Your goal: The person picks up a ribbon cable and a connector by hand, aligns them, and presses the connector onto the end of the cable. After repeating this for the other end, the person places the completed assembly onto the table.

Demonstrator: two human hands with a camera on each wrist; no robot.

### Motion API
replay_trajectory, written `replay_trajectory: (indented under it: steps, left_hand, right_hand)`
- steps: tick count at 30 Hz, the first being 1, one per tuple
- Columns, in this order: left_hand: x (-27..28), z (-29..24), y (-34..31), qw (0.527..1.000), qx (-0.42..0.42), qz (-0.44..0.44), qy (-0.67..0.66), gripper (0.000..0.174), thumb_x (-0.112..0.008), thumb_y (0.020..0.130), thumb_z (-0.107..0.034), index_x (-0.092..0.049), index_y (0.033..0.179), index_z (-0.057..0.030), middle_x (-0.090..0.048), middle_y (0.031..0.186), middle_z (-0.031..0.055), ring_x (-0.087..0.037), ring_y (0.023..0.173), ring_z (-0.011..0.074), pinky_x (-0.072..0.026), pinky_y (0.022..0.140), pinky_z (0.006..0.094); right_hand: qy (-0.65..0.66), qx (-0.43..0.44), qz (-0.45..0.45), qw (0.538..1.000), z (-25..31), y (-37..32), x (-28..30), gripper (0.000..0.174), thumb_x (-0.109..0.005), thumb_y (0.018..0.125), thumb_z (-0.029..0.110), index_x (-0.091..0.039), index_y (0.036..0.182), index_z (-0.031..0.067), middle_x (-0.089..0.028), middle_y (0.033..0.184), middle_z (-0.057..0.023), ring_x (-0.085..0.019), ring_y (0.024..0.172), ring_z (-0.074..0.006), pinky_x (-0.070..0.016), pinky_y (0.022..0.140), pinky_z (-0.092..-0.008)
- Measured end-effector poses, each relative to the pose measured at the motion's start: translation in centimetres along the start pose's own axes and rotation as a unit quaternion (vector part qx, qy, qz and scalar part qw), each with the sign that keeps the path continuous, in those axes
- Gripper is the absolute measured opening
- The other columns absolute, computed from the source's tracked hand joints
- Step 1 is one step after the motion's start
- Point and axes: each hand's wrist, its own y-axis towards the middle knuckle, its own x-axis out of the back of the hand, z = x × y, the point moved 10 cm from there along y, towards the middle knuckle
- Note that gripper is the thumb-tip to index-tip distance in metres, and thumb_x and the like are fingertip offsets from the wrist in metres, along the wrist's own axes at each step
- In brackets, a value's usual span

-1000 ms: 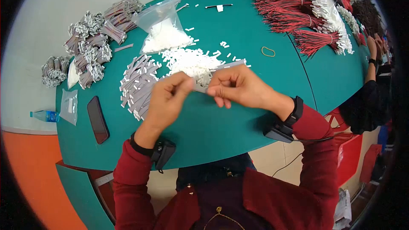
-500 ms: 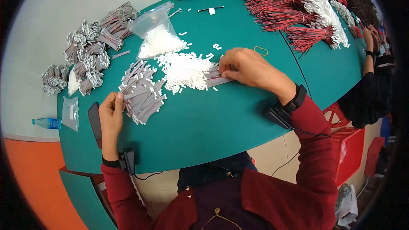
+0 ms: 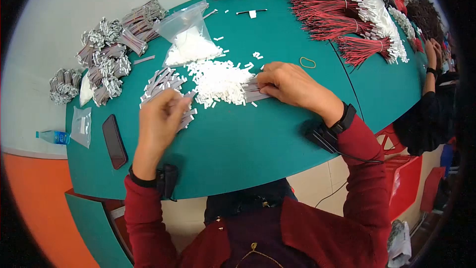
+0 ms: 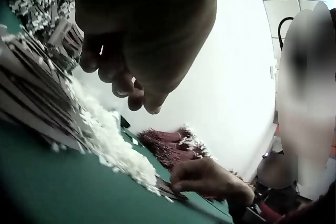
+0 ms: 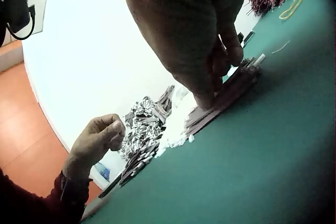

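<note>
A person in dark red sleeves works at a green tabletop (image 3: 248,139). Nearest, the left hand (image 3: 158,119) hovers just above the surface with its fingers curled; whether they grip anything cannot be told. A dark phone (image 3: 114,141) lies to its left. Just beyond the hand's knuckles spreads a loose heap of grey cable strips (image 3: 161,82). To the right, the right hand (image 3: 292,87) bends over a short row of grey strips (image 3: 252,92) that lies flat on the tabletop, thumb and fingertips clamped on it. That row touches the right edge of a pile of small white connectors (image 3: 218,79) between the two hands. Farther back a clear plastic bag (image 3: 191,37) holds more white parts, with tied grey bundles (image 3: 109,57) far left, a yellow rubber band (image 3: 307,62) at right and red wire bundles (image 3: 342,15) far right.
</note>
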Motion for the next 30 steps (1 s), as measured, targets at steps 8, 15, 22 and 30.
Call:
replay_trajectory:
  steps: [8, 15, 22, 30]
  left_hand:
    - [-7.7, -3.4, 1.3, 0.983, -0.007, 0.141, -0.113, 0.013, -0.061, 0.085, -0.01, -0.056, 0.078, -0.0012, -0.046, 0.064, -0.0069, -0.037, 0.057, -0.0008, -0.029, 0.05, 0.0168]
    - [-8.9, -1.4, 1.2, 0.967, 0.024, 0.161, -0.195, 0.011, -0.06, 0.086, -0.011, -0.055, 0.081, -0.0023, -0.047, 0.066, -0.0074, -0.037, 0.058, -0.0012, -0.0282, 0.05, 0.0158]
    - [-9.0, -0.7, 1.0, 0.959, 0.02, 0.161, -0.234, 0.009, -0.06, 0.086, -0.009, -0.056, 0.084, -0.0027, -0.047, 0.068, -0.0071, -0.038, 0.059, -0.0014, -0.029, 0.051, 0.0157]
    - [-9.4, -1.4, 0.9, 0.939, 0.015, 0.176, -0.296, 0.013, -0.061, 0.084, -0.005, -0.055, 0.094, -0.0011, -0.049, 0.071, -0.0058, -0.041, 0.061, -0.0009, -0.0314, 0.053, 0.0153]
  right_hand:
    - [-0.002, 0.008, -0.002, 1.0, 1.0, 0.2, 0.3, 0.018, -0.066, 0.072, 0.008, -0.059, 0.087, 0.0034, -0.056, 0.077, -0.0129, -0.056, 0.076, -0.0336, -0.0441, 0.064, -0.0421]
    - [0.013, -0.015, 0.025, 0.999, 0.3, 0.4, -0.4, 0.016, -0.067, 0.072, 0.006, -0.056, 0.084, 0.0019, -0.054, 0.077, -0.0124, -0.055, 0.074, -0.032, -0.0426, 0.062, -0.0399]
    - [0.048, -0.027, 0.007, 0.998, 0.4, 0.8, 0.4, 0.011, -0.064, 0.075, 0.007, -0.057, 0.082, 0.0018, -0.055, 0.073, -0.0121, -0.055, 0.071, -0.0311, -0.0422, 0.06, -0.0389]
    - [0.09, -0.103, -0.025, 0.99, 0.1, 0.9, 2.1, 0.008, -0.06, 0.08, 0.006, -0.056, 0.082, 0.0002, -0.058, 0.07, -0.0114, -0.054, 0.06, -0.0241, -0.0423, 0.057, -0.0321]
